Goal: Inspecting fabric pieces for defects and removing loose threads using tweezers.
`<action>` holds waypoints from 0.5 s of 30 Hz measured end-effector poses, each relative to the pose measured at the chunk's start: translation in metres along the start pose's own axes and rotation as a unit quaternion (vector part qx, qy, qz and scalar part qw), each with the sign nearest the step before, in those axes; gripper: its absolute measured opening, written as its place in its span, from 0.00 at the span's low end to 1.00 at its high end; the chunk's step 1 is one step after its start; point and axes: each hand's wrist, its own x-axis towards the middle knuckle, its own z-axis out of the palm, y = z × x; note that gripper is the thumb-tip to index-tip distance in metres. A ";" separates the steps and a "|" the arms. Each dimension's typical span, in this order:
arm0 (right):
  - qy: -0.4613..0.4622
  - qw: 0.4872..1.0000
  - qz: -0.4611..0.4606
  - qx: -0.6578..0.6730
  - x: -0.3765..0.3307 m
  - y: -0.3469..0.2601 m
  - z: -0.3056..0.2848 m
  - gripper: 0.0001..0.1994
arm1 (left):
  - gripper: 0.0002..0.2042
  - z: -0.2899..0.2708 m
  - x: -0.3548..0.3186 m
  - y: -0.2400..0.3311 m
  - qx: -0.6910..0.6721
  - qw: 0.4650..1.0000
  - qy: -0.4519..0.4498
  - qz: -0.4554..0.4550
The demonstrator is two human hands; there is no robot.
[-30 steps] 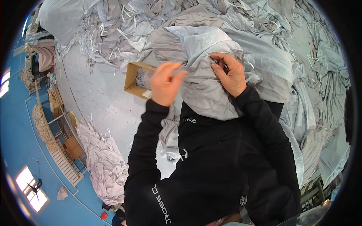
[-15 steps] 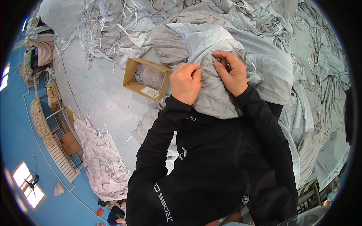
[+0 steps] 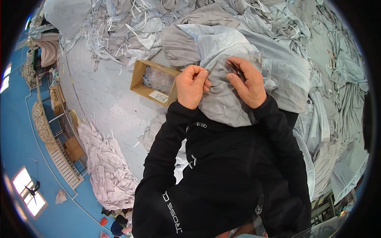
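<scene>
The grey fabric [image 3: 224,109] lies rumpled just in front of the black jacket [image 3: 222,170], between and beneath the two hands; the left hand [image 3: 192,86] is at its left edge, the right hand [image 3: 248,81] over its upper right part — the right is nearer the middle of the cloth; folds hide its long axis. The left thumb and forefinger are pressed together, tips pointing right toward the cloth; whether something small is pinched there I cannot tell; the right thumb and forefinger are spread, their gap facing left, the other fingers mostly hidden.

Just left of the left hand stands an open cardboard box [image 3: 147,95], clear plastic pieces [image 3: 158,79] inside; it sits on the pale floor [image 3: 119,115]. Beyond the fingers, pale blue fabric [image 3: 224,37] overlaps the grey; a heap of grey cloth with white strips [image 3: 145,18] lies farther off — nothing stands between the hands but folds.
</scene>
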 end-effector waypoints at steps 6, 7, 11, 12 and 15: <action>-0.079 0.979 -0.022 -0.188 -0.003 -0.023 -0.004 0.17 | 0.03 0.011 -0.010 -0.007 0.087 0.990 0.047 0.104; -0.071 0.973 -0.040 -0.214 -0.002 -0.025 -0.003 0.18 | 0.03 0.014 -0.012 -0.009 0.083 0.990 0.044 0.107; -0.057 0.959 -0.054 -0.271 0.000 -0.027 -0.002 0.19 | 0.03 0.018 -0.016 -0.016 0.072 0.978 0.101 0.169; -0.056 0.959 -0.059 -0.270 -0.001 -0.028 -0.002 0.19 | 0.03 0.018 -0.016 -0.017 0.093 0.972 0.108 0.186; -0.059 0.967 -0.072 -0.238 -0.003 -0.029 -0.001 0.19 | 0.03 0.017 -0.016 -0.019 0.093 0.971 0.113 0.187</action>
